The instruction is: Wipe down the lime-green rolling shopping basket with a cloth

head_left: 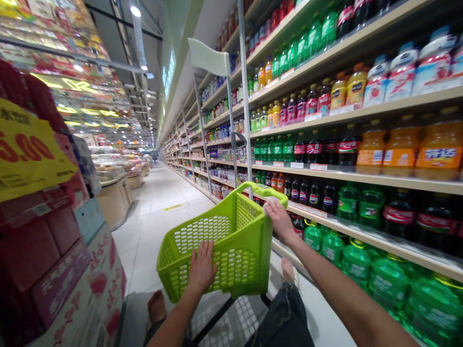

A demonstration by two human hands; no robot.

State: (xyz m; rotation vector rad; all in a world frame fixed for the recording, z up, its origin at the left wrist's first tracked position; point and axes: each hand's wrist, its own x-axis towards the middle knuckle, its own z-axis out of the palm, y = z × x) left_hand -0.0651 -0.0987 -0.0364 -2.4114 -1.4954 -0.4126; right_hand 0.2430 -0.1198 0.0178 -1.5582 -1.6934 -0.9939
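Okay, I'm looking down a supermarket aisle, and the green basket (231, 241) is right in front of me at about waist height, off the floor (159, 212) and carried between both hands. It's tipped, with its open mouth turned up and to the left. Its long axis runs from low on the left to high on the right.

Right hand (278, 219) is on the high end. The fingers (272, 210) are clenched over the top rim where the handle bar crosses, so that hand is grasping the basket. Left hand (201, 267) is lower, on the near wall. Its fingers (202, 248) are spread and laid flat against the plastic, pressing and not gripping. So the basket lies straight ahead of the left fingers and hangs below and left of the right ones, and both hands are in contact with it.

The basket is hard, glossy plastic, lime green, with its walls pierced in a fine lattice and a smooth solid rim, and I see nothing inside it.

Past the right fingers, a drinks shelf (361, 179) runs alongside, carrying smooth, round soda bottles (327, 197). Off to the left of the left fingers is a yellow price sign (29, 149) over stacked cartons.
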